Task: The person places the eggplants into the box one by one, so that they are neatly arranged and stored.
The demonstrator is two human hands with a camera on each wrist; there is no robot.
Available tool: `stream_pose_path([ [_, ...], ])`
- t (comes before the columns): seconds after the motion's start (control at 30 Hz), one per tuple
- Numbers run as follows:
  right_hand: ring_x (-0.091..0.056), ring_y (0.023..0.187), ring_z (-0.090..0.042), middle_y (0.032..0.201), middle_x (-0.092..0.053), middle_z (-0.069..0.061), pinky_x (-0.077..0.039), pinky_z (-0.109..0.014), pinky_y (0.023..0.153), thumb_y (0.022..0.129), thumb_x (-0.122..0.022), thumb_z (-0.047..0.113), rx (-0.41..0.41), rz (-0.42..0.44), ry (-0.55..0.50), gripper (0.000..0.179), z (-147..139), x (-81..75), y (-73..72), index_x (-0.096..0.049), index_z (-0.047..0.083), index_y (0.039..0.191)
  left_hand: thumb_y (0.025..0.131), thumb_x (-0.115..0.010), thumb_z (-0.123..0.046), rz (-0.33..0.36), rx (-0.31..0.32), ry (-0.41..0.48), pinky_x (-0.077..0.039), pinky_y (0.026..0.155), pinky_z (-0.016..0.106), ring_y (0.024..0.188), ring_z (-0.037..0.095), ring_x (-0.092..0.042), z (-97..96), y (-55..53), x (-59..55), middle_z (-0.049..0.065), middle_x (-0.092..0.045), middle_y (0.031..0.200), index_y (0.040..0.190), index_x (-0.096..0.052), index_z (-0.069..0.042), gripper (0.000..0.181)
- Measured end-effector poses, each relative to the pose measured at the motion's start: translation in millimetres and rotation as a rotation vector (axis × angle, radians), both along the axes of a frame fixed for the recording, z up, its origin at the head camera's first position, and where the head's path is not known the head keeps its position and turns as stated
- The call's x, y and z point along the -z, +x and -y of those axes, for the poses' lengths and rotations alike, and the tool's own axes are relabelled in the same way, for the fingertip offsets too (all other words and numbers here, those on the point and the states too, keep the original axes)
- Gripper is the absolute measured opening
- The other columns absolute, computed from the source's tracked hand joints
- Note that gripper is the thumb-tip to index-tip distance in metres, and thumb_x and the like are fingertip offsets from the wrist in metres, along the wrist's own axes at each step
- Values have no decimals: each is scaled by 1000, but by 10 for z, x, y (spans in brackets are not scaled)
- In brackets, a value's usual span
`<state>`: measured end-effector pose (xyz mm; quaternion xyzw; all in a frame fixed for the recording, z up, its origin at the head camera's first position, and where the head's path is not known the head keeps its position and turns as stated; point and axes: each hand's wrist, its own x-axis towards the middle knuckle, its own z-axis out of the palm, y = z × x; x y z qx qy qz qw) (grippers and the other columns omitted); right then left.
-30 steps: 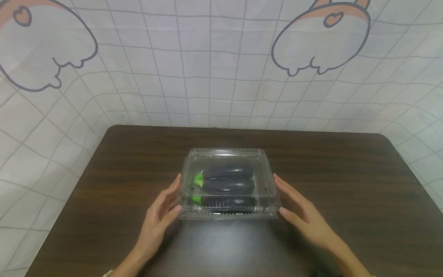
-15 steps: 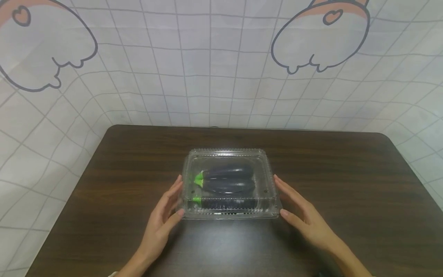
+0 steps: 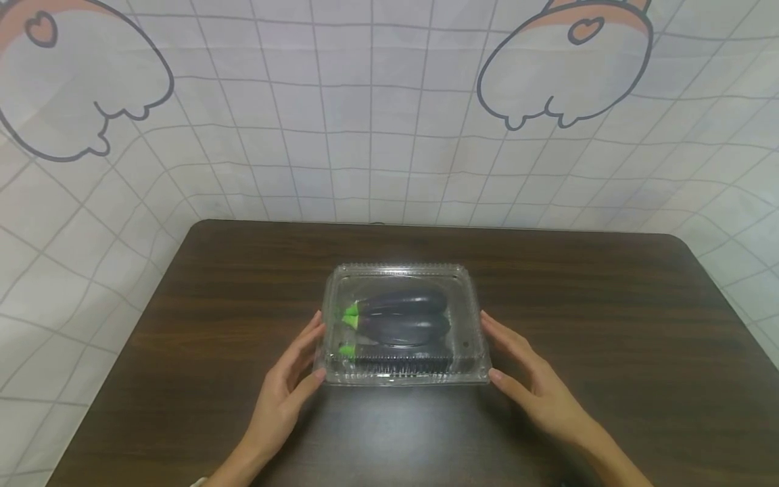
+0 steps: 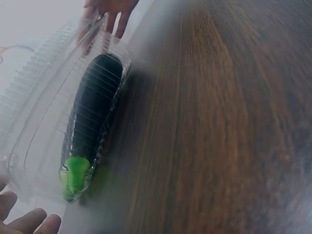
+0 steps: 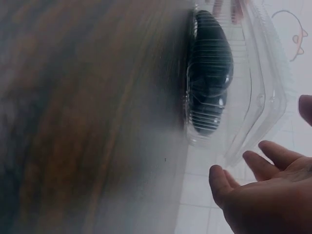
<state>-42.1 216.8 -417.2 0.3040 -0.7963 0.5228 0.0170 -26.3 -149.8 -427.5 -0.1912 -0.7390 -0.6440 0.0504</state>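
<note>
A clear plastic clamshell box [image 3: 398,277] sits mid-table, holding several dark purple eggplants [image 3: 404,328] with green stem ends to the left. My left hand [image 3: 276,399] is at the box's left side, thumb at the front corner and fingers extended along the side. Mirroring it, my right hand [image 3: 548,399] is at the right side with fingers extended. In the left wrist view one eggplant [image 4: 95,102] lies lengthwise behind the ribbed wall. The right wrist view shows my right fingers [image 5: 263,165] straight beside the box [image 5: 258,97]; exact contact there is hard to tell.
The dark wood-grain table [image 3: 213,304] extends on every side of the box. A white grid-patterned cloth [image 3: 395,122] with cartoon outlines hangs behind and beside the table.
The upper front edge of the box appears lower in the head view. My left hand has shifted slightly right, and the right hand has barely moved.
</note>
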Motion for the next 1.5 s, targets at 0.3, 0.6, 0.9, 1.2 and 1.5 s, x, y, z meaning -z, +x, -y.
stream_pose_path([
  [0.3, -26, 139, -20, 155, -26, -9, -26, -19, 106, 89, -59, -5, 47, 57, 42, 70, -7, 28, 11, -28, 8, 150, 92, -52, 9, 3, -4, -11, -32, 106, 27, 141, 25, -22, 4, 3, 27, 13, -24, 155, 143, -40, -1, 53],
  [0.6, -24, 140, -21, 156, -24, -9, -31, -23, 105, 88, -61, -6, 52, 72, 21, 70, 0, 48, 12, -30, 8, 150, 93, -56, 4, 23, -60, -52, -35, 103, 26, 140, 22, -26, -26, -3, 38, 11, -27, 154, 142, -43, -8, 52],
  [0.9, -30, 138, -17, 154, -27, -10, -36, -23, 102, 89, -62, -5, 92, 64, 1, 67, 78, 18, 21, -33, 9, 148, 91, -59, 4, 31, -153, -87, -44, 89, 22, 120, 17, -45, -60, 7, 9, 7, -49, 133, 138, -49, -12, 51],
  [1.2, -43, 124, -16, 144, -40, -5, -45, -28, 93, 90, -64, 2, 164, 111, 7, 68, 127, 13, 33, -33, 15, 148, 91, -60, -1, 62, -179, -160, -45, 70, 24, 87, 14, -50, -54, 24, -10, 3, -55, 98, 138, -49, -16, 50],
  [1.5, -56, 99, -18, 118, -51, -6, -49, -26, 79, 94, -60, 9, 208, 209, 36, 58, 137, 8, 75, -35, 15, 146, 92, -57, 2, 135, -140, -82, -42, 61, 25, 72, 12, -49, -65, 41, -2, 13, -56, 82, 139, -47, -15, 51],
])
